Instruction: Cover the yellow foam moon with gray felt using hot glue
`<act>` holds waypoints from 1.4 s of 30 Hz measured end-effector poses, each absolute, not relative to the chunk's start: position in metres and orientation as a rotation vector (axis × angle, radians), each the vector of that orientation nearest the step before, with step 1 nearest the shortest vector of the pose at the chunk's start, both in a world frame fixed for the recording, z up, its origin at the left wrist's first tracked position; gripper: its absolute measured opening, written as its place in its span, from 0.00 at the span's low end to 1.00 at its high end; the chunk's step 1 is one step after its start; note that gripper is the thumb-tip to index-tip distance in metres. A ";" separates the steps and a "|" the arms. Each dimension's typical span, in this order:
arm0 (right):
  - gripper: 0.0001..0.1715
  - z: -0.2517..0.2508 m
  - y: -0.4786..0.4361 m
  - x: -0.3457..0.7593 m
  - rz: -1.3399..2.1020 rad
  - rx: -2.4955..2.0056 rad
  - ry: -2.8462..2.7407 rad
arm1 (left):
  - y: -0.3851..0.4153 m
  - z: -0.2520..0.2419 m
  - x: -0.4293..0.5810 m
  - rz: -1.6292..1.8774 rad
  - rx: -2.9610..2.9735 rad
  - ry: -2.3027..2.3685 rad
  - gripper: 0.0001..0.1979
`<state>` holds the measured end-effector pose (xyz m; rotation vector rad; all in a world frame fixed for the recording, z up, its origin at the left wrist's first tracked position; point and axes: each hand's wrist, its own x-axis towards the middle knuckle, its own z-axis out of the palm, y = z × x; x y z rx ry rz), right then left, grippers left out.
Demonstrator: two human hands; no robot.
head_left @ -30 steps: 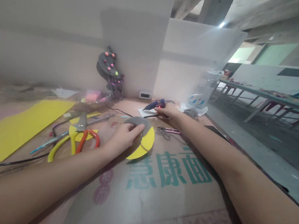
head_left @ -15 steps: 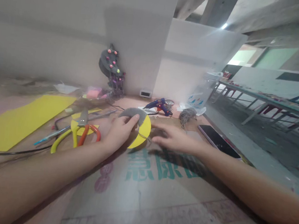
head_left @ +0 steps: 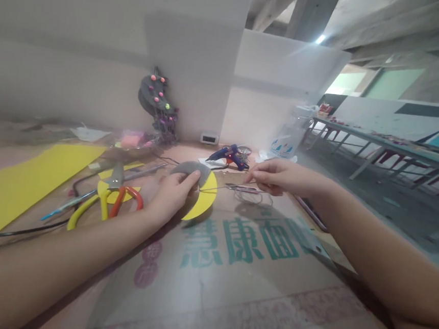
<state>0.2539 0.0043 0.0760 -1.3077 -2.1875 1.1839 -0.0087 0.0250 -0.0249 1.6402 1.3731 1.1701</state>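
My left hand [head_left: 171, 193] grips a yellow crescent-shaped piece [head_left: 205, 200], thumb on top, above the cardboard. Grey yarn [head_left: 191, 169] is wound closely over its upper part; the lower part shows bare yellow. From the crescent a strand of the same yarn [head_left: 217, 188] runs to the right, stretched toward my right hand [head_left: 278, 175]. The fingers of that hand are pinched together on the strand. Below them loose yarn loops [head_left: 250, 198] hang or lie over the cardboard, beside a thin pointed tool [head_left: 242, 188] whose kind I cannot make out.
Scissors [head_left: 115, 186] with yellow and orange handles lie left, near a yellow sheet [head_left: 37, 184]. Behind are a blue glue gun [head_left: 228, 156], a small digital display [head_left: 209, 138] and a grey crescent ornament [head_left: 156, 97]. A phone [head_left: 312, 213] is partly hidden by my right arm. Printed cardboard [head_left: 208, 296] covers the front.
My right hand has moved up and right, away from the crescent, drawing the yarn strand straight. My left hand keeps its hold. The view has shifted slightly.
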 end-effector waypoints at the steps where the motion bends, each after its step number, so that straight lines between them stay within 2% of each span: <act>1: 0.21 0.082 0.000 0.259 1.234 -1.268 -2.183 | 0.026 -0.025 -0.009 1.155 1.649 1.349 0.24; 3: 0.21 0.095 -0.011 0.266 1.296 -1.208 -2.206 | 0.028 -0.026 -0.009 1.140 1.676 1.314 0.24; 6: 0.23 0.110 -0.023 0.271 1.126 -1.270 -2.294 | 0.030 -0.027 -0.009 1.167 1.705 1.299 0.23; 11: 0.20 0.099 -0.008 0.264 0.212 -1.556 -2.326 | 0.025 -0.027 -0.007 1.080 1.594 1.295 0.23; 13: 0.19 0.085 -0.001 0.252 0.078 -1.552 -2.281 | 0.022 -0.025 -0.006 1.069 1.579 1.298 0.23; 15: 0.17 0.068 -0.001 0.235 0.238 -1.521 -2.249 | 0.019 -0.023 -0.005 1.077 1.595 1.301 0.23; 20: 0.16 0.034 -0.016 0.200 1.259 -1.345 -2.084 | 0.019 -0.022 -0.005 1.134 1.680 1.292 0.23; 22: 0.17 0.030 -0.019 0.197 1.429 -1.298 -2.102 | 0.020 -0.023 -0.005 1.142 1.702 1.286 0.23; 24: 0.15 0.030 -0.018 0.198 1.311 -1.327 -2.174 | 0.019 -0.023 -0.005 1.121 1.713 1.290 0.23; 29: 0.09 0.032 -0.003 0.207 0.768 -1.376 -2.219 | 0.013 -0.018 -0.003 1.057 1.738 1.328 0.22; 34: 0.10 0.023 0.006 0.209 0.677 -1.490 -2.139 | 0.011 -0.018 -0.002 0.999 1.784 1.347 0.22; 42: 0.08 0.019 0.003 0.206 0.515 -1.429 -2.199 | 0.013 -0.026 -0.002 0.887 1.856 1.251 0.23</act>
